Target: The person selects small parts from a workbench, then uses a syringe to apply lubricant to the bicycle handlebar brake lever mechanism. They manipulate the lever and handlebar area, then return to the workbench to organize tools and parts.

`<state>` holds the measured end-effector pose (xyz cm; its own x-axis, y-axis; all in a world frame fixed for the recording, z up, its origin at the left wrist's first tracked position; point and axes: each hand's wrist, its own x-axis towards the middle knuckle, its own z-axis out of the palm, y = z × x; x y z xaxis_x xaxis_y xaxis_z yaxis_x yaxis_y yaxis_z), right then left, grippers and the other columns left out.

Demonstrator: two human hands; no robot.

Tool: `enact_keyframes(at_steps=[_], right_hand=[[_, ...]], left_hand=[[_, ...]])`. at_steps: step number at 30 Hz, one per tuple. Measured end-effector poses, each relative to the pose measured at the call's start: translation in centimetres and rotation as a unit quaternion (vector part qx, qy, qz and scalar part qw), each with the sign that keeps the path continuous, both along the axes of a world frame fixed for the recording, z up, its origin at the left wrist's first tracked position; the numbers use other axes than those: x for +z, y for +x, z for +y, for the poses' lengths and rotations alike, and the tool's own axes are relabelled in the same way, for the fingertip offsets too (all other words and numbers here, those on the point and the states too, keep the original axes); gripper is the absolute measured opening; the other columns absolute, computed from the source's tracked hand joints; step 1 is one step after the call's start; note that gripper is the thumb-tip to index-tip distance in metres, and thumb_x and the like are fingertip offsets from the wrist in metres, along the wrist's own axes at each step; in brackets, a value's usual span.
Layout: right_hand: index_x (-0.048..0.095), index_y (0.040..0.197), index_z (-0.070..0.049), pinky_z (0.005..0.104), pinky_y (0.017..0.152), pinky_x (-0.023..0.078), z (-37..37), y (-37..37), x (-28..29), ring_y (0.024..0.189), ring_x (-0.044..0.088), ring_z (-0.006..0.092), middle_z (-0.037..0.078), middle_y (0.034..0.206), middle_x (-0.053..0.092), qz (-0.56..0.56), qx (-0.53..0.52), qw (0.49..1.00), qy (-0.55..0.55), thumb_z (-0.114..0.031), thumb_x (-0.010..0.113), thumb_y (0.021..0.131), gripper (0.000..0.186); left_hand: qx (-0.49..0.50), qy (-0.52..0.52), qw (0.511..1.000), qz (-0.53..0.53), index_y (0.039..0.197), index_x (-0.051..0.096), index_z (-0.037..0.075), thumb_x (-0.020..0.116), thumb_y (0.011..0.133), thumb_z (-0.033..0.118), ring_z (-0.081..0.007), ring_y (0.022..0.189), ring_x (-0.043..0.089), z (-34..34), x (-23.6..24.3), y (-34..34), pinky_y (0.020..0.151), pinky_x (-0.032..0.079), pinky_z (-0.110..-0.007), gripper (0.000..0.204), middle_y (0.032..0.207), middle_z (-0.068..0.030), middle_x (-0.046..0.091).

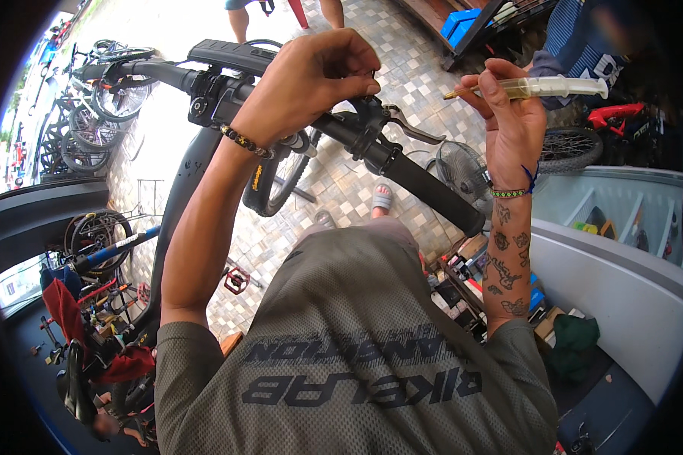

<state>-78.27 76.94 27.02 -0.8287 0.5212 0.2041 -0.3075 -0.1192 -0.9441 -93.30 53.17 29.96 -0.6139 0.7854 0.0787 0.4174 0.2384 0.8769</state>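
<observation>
My left hand (303,80) is closed in a pinch just above the black brake lever assembly (379,125) on a bicycle handlebar (334,129); something small and dark is at its fingertips, too hidden to name. My right hand (512,121), raised to the right of the lever, grips a clear plastic syringe (558,86) with yellowish liquid and a brass-coloured tip pointing left toward the lever. The black rubber handlebar grip (432,189) angles down to the right, below and left of my right hand.
A person's bare legs (331,12) stand beyond the handlebar, another person (569,45) at upper right. Bicycles (99,129) line the left. A fan (455,171), red bike frame (615,115) and white cabinet (607,292) are at right. Tools (467,296) lie lower right on the tiled floor.
</observation>
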Motion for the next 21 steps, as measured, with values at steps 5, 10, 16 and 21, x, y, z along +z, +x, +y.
enact_keyframes(at_steps=[5, 10, 16, 21], right_hand=[[0.066, 0.127, 0.003, 0.0367, 0.093, 0.066, 0.5, 0.4, -0.7, 0.098, 0.078, 0.0253, 0.017, 0.105, 0.076, 0.011, 0.004, 1.000, -0.018, -0.012, 0.074, 0.104, 0.029], [0.066, 0.127, 0.003, 0.0358, 0.092, 0.067, 0.4, 0.7, -0.9, 0.097, 0.078, 0.0250, 0.017, 0.105, 0.076, 0.000, 0.003, 1.000, -0.018, -0.013, 0.074, 0.104, 0.029], [0.065, 0.127, 0.003, 0.0366, 0.093, 0.067, 0.6, 1.1, -1.1, 0.099, 0.078, 0.0251, 0.016, 0.106, 0.074, 0.000, 0.012, 1.000, -0.023, -0.011, 0.075, 0.103, 0.030], [0.064, 0.127, 0.003, 0.0386, 0.094, 0.068, 0.6, 1.1, -1.3, 0.101, 0.077, 0.0239, 0.011, 0.107, 0.072, 0.000, 0.023, 0.999, -0.042, -0.009, 0.079, 0.099, 0.033]], left_hand=[[0.000, 0.025, 0.999, -0.022, 0.108, 0.076, -0.005, 0.083, 0.094, 0.012, -0.0120, 0.093, 0.076, -0.2, -0.2, -0.2, 0.089, 0.061, -0.028, 0.023, 0.097, -0.0075, 0.079], [-0.011, 0.019, 0.999, -0.029, 0.108, 0.076, -0.004, 0.082, 0.094, 0.013, -0.0112, 0.092, 0.076, -0.2, -0.3, -0.3, 0.088, 0.061, -0.028, 0.023, 0.096, -0.0061, 0.079], [-0.002, 0.000, 1.000, -0.024, 0.107, 0.075, -0.003, 0.080, 0.096, 0.014, -0.0102, 0.090, 0.075, -0.2, -0.3, -0.3, 0.086, 0.061, -0.028, 0.021, 0.094, -0.0058, 0.079], [-0.002, -0.013, 1.000, -0.022, 0.108, 0.073, -0.002, 0.080, 0.097, 0.012, -0.0071, 0.089, 0.072, -0.3, -0.3, -0.2, 0.084, 0.058, -0.026, 0.019, 0.095, -0.0031, 0.077]])
